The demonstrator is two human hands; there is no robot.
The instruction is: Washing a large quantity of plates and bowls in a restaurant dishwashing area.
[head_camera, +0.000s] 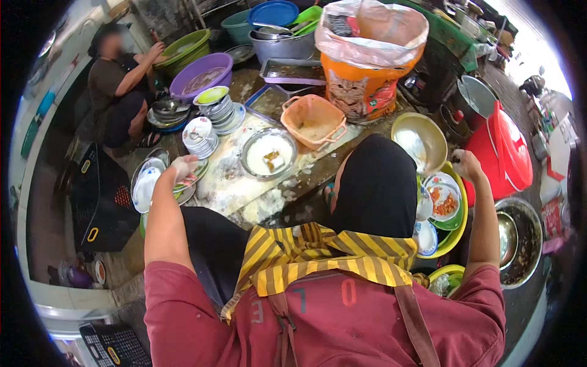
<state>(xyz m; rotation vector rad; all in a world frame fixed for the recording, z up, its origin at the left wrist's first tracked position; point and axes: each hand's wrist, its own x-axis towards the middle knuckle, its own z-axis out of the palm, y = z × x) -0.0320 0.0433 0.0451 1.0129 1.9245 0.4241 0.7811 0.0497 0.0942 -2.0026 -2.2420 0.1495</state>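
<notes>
At the left, my left hand (184,168) touches a stack of plates (201,169); how its fingers hold them is unclear. Beside it are a stack of small saucers (200,137) and more plates (149,183). My right hand (467,164) is curled above a yellow basin (462,202) at the right; whether it holds anything cannot be told. In that basin lies a flowered plate with orange food scraps (444,200). A metal bowl of whitish liquid (268,153), with a sponge-like block (274,161) in it, rests between my hands near an orange plastic basket (314,120).
A large orange cat-food sack (362,85) stands ahead, a red bucket (504,151) at the right. A beige bowl (419,142) leans near my knee. Another person (120,87) crouches at the upper left by a purple basin (202,75). Black crates (101,202) lie left.
</notes>
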